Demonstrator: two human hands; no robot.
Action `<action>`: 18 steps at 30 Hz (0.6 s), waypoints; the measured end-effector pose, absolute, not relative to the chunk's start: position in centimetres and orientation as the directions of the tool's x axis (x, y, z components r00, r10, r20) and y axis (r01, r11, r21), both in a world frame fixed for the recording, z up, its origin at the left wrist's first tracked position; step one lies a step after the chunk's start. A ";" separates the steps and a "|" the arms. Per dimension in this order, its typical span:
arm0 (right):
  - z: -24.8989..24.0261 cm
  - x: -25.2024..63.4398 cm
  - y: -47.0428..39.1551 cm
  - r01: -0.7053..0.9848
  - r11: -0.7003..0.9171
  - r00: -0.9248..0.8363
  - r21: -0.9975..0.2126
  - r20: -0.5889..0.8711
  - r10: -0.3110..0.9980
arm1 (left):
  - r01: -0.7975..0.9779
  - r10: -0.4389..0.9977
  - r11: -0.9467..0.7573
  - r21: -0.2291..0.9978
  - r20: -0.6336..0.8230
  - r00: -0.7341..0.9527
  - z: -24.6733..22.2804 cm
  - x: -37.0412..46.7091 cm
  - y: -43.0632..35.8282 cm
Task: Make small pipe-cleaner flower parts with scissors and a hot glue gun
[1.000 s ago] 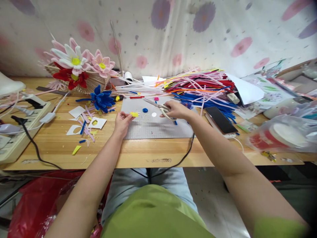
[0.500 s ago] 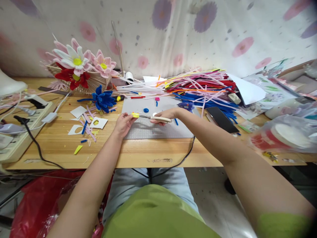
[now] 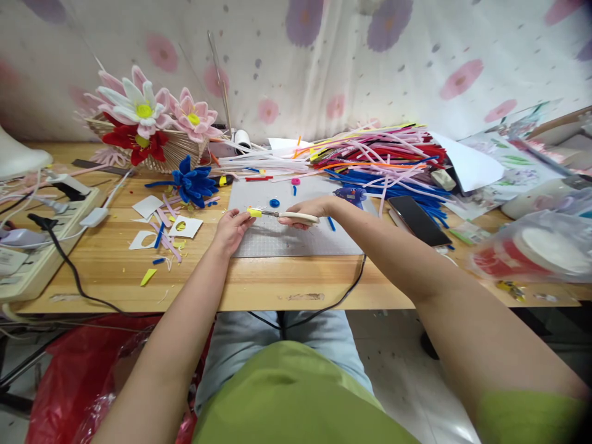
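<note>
Two bare hands meet above a gray cutting mat (image 3: pixel 300 247) on a wooden table (image 3: pixel 259 287). The left hand (image 3: pixel 230 232) pinches the left end of a small yellow piece (image 3: pixel 254 212) between nearly closed fingertips; the right hand (image 3: pixel 313 208) is curled around the pale handles of scissors (image 3: pixel 303 218), whose blades reach the piece's other end. How far the blades are open cannot be told. For a clean cut, the pinch should likely stay light but firm, fingertips behind the blade line, with short, slow snips, clear of the blue disc (image 3: pixel 274 203) just beyond.
</note>
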State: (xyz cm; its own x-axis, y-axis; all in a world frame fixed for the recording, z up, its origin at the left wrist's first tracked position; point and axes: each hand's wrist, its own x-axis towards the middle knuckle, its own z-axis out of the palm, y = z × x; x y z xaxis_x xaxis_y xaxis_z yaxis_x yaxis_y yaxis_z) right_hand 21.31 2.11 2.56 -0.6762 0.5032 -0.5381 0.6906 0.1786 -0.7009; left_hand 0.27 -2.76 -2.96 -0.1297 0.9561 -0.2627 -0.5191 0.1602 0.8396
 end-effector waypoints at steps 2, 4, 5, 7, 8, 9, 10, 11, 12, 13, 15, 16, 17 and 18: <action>2.6 21.4 2.1 0.699 0.156 -0.665 -0.698 -0.553 0.502 | -0.506 0.957 0.156 0.849 -0.256 -0.134 -3.1 0.2 -2.6; 2.6 21.3 2.0 0.708 0.116 -0.644 -0.697 -0.570 0.510 | -0.497 0.959 0.150 0.855 -0.248 -0.138 -3.3 0.2 -2.6; 2.7 21.3 1.9 0.708 0.094 -0.636 -0.700 -0.573 0.517 | -0.496 0.958 0.148 0.855 -0.248 -0.141 -3.2 0.2 -2.6; 2.7 21.2 1.8 0.699 0.051 -0.625 -0.713 -0.574 0.529 | -0.505 0.954 0.149 0.850 -0.258 -0.152 -3.1 0.3 -2.6; 2.6 21.2 1.8 0.694 0.031 -0.620 -0.719 -0.575 0.533 | -0.512 0.951 0.151 0.845 -0.266 -0.158 -3.0 0.4 -2.6; 2.6 21.2 1.8 0.692 0.019 -0.616 -0.722 -0.577 0.536 | -0.520 0.948 0.155 0.840 -0.275 -0.162 -2.9 0.4 -2.7; 2.5 21.2 1.9 0.694 0.013 -0.611 -0.720 -0.579 0.539 | -0.528 0.945 0.155 0.835 -0.281 -0.167 -2.8 0.5 -2.7; 2.5 21.2 2.0 0.700 0.014 -0.606 -0.714 -0.582 0.542 | -0.535 0.943 0.155 0.830 -0.286 -0.171 -2.7 0.6 -2.8; 2.4 21.2 2.1 0.707 0.020 -0.601 -0.707 -0.586 0.543 | -0.542 0.941 0.153 0.826 -0.289 -0.175 -2.6 0.6 -2.8; 2.3 21.3 2.3 0.715 0.028 -0.598 -0.699 -0.590 0.542 | -0.548 0.939 0.151 0.823 -0.292 -0.179 -2.6 0.7 -2.8; 2.1 21.4 2.5 0.724 0.048 -0.604 -0.688 -0.599 0.525 | -0.558 0.935 0.152 0.816 -0.301 -0.186 -2.5 0.7 -2.8; 2.1 21.4 2.6 0.723 0.057 -0.613 -0.689 -0.601 0.512 | -0.563 0.934 0.154 0.812 -0.306 -0.187 -2.5 0.7 -2.8; 2.0 21.5 2.7 0.719 0.066 -0.624 -0.692 -0.600 0.501 | -0.568 0.932 0.155 0.808 -0.310 -0.186 -2.5 0.7 -2.8; 2.0 21.5 2.7 0.715 0.072 -0.632 -0.695 -0.598 0.493 | -0.573 0.932 0.154 0.805 -0.311 -0.186 -2.5 0.7 -2.8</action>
State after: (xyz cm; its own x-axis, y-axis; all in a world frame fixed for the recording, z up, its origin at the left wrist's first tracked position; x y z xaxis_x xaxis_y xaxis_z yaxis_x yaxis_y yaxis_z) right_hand 21.48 2.68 1.96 -0.6318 0.4930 -0.5982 0.7149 0.0722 -0.6955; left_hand 0.72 -2.84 -2.52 -0.1861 0.9320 -0.3111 -0.5726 0.1544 0.8051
